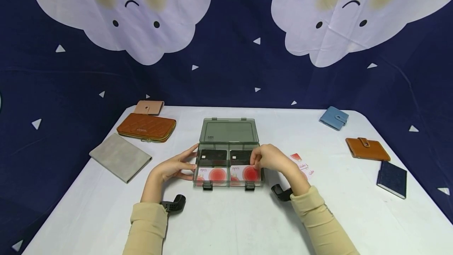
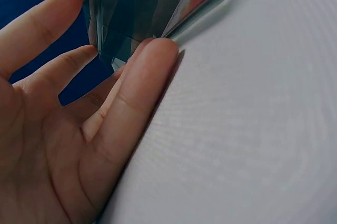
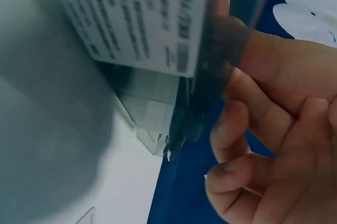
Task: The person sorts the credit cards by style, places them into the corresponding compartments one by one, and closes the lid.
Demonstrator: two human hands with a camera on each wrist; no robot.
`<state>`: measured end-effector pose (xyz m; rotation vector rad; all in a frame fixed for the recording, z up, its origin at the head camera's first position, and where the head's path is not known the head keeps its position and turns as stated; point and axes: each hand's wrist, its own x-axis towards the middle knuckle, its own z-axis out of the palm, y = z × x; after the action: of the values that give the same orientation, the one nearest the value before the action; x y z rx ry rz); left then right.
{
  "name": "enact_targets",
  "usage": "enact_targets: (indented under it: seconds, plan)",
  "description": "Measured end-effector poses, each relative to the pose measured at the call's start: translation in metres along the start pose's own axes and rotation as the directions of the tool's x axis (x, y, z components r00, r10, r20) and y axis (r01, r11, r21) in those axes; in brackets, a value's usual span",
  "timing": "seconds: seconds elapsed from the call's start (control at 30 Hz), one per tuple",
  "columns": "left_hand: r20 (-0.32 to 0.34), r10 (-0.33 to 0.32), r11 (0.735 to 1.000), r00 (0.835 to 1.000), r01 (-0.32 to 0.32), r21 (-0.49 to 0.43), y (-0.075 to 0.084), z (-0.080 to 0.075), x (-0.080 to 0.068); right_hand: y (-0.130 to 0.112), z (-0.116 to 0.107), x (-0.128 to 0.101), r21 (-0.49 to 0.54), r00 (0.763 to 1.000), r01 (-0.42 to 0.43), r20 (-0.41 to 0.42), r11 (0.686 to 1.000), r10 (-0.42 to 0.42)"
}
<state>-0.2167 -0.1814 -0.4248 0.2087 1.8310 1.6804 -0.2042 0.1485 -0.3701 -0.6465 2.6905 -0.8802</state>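
A translucent grey-green divided box (image 1: 228, 184) stands on the table with its lid (image 1: 229, 130) raised at the back. Black chip cards (image 1: 213, 155) occupy the two rear compartments. White cards with red circles lie in the two front ones, a left card (image 1: 211, 174) and a right card (image 1: 244, 173). My right hand (image 1: 269, 157) pinches the right card near its upper right corner; its other fingers curl outside the box (image 3: 179, 113). Against the box's left side rest the extended fingertips of my left hand (image 1: 174, 166), the thumb (image 2: 152, 66) near a lower corner.
Loose white and red cards (image 1: 303, 166) lie right of the box, partly behind my right forearm. On the left are a grey folder (image 1: 121, 157), a brown zip wallet (image 1: 146, 127) and a beige wallet (image 1: 149, 107). A blue wallet (image 1: 334, 118), tan wallet (image 1: 368, 149) and navy notebook (image 1: 392, 179) lie right.
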Motion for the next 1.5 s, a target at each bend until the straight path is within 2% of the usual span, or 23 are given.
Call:
enact_targets:
  seconds: [0.17,0.33,0.53,0.63,0.77,0.9,0.97,1.07,1.2,1.27,1.5]
  plan:
    - [-0.001,-0.004,1.000,1.000,0.004,0.002,0.000,0.000,0.000,-0.004,0.003,-0.001,-0.102,0.999,0.026,0.024,0.994,-0.023]
    - [0.000,-0.006,1.000,1.000,0.006,-0.004,0.000,-0.001,-0.001,-0.008,0.002,-0.002,-0.151,0.999,0.013,0.039,0.988,-0.007]
    - [0.001,-0.004,1.000,1.000,0.004,-0.006,-0.001,-0.001,-0.001,-0.008,-0.002,-0.003,-0.175,0.999,0.024,0.039,0.984,-0.018]
    - [0.005,-0.001,1.000,1.000,0.001,-0.001,0.000,-0.001,0.000,-0.005,-0.011,-0.006,-0.147,0.999,0.030,0.022,0.989,-0.027]
    - [0.006,0.005,1.000,1.000,-0.005,0.014,0.001,0.000,0.001,0.011,-0.027,-0.011,-0.069,0.999,0.026,-0.039,0.997,-0.029]
    - [0.006,0.003,1.000,1.000,-0.003,0.007,0.001,0.000,0.001,0.040,-0.039,-0.020,-0.026,0.996,0.012,-0.093,1.000,-0.015]
    - [0.005,0.001,1.000,1.000,-0.001,0.001,0.001,0.001,0.001,0.055,-0.043,-0.025,-0.036,0.997,0.003,-0.082,0.999,-0.006]
    - [0.005,0.000,1.000,1.000,0.000,0.001,0.000,0.001,0.000,0.072,-0.047,-0.035,-0.096,0.998,-0.062,-0.021,0.993,0.060]
    - [0.004,0.002,1.000,1.000,-0.002,0.001,0.000,0.002,0.000,0.085,-0.048,-0.044,-0.203,0.980,-0.179,0.045,0.963,0.192]
    - [0.002,0.003,1.000,1.000,-0.003,0.002,0.001,0.002,0.000,0.089,-0.048,-0.045,-0.225,0.974,-0.207,0.050,0.952,0.223]
    - [-0.005,-0.003,1.000,1.000,0.003,0.001,0.002,0.002,-0.001,0.097,-0.050,-0.040,-0.208,0.975,-0.206,0.036,0.956,0.218]
